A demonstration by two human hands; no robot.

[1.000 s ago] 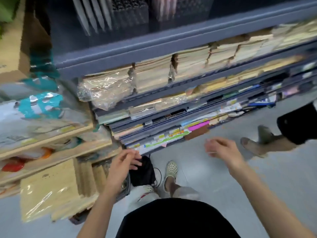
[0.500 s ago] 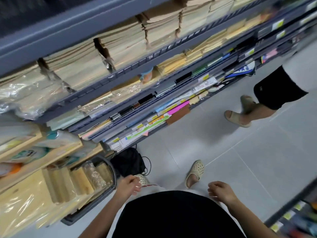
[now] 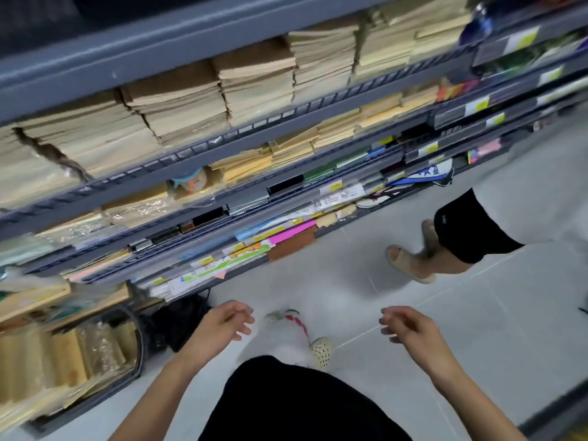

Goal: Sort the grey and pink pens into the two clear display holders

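Near the bottom of the view, over a pale tiled floor (image 3: 477, 313), the left hand (image 3: 227, 321) and the right hand (image 3: 409, 327) hang well apart, fingers loosely curled and holding nothing. Between them, a little nearer, a cream perforated shoe (image 3: 321, 348) stands on the floor. To the left of the left hand, a black bag (image 3: 178, 323) lies at the foot of grey metal shelving (image 3: 191, 43) that runs from near left to far right. Its upper shelves are packed with stacks of tan and cream paper goods (image 3: 254, 84), the lower ones with flat packets, among them a bright pink strip (image 3: 291, 232). At near left a dark-rimmed basket (image 3: 139, 345) holds what look like wrapped brown packs, though blur softens them. Farther right, another person in black shorts (image 3: 464, 227) stands with a beige sandal (image 3: 404, 261) on the floor. Where the grey and pink pens and the clear holders are cannot be told from this view.
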